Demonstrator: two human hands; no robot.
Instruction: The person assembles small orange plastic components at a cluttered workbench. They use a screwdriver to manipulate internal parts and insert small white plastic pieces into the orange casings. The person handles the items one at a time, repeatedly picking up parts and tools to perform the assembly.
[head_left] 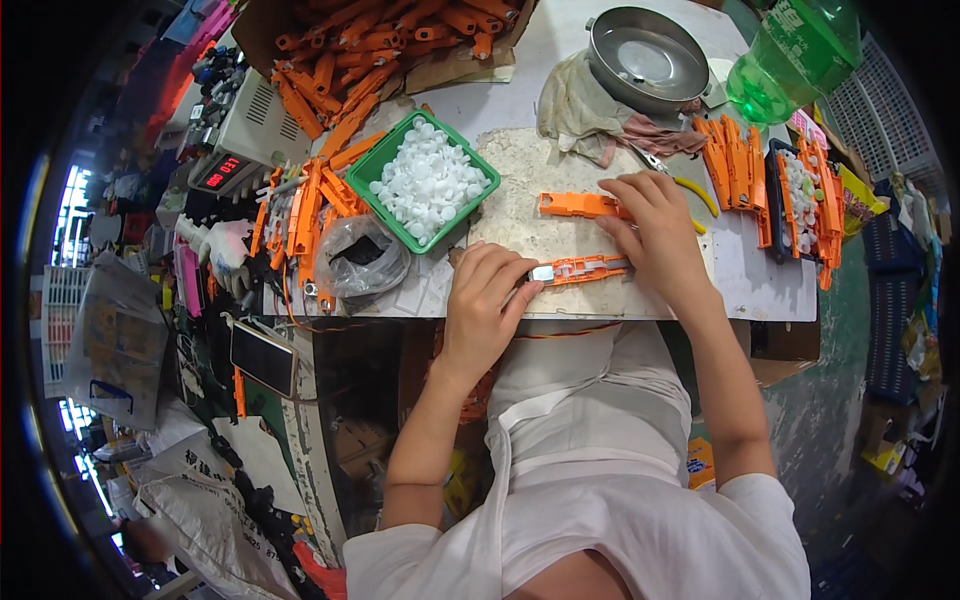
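Head view: an orange housing (pixel 590 268) lies lengthwise just inside the front edge of the worktop (pixel 745 285), near the middle of that edge, with pale parts along its inside and a white piece (pixel 542 273) at its left end. The left hand (pixel 488 298) has a narrow grip on that end, thumb and fingertips at the white piece. Just beyond, farther from the front edge, is an orange shell (pixel 574 204), roughly parallel to the housing; the right hand (pixel 655 232) holds its right end, thumb on the near side and fingers on the far side.

Left of the hands, a green tray (pixel 466 224) full of white caps (pixel 428 180) sits at an angle, with a clear bag (pixel 362 262) of black material beside it at the front edge. Toward the far left corner, a cardboard box (pixel 256 42) brims with more orange parts. Yellow-handled pliers (pixel 696 190) lie right of the right hand. Toward the far right corner are a metal bowl (pixel 632 48), a crumpled cloth (pixel 574 100) and a green bottle (pixel 790 70).
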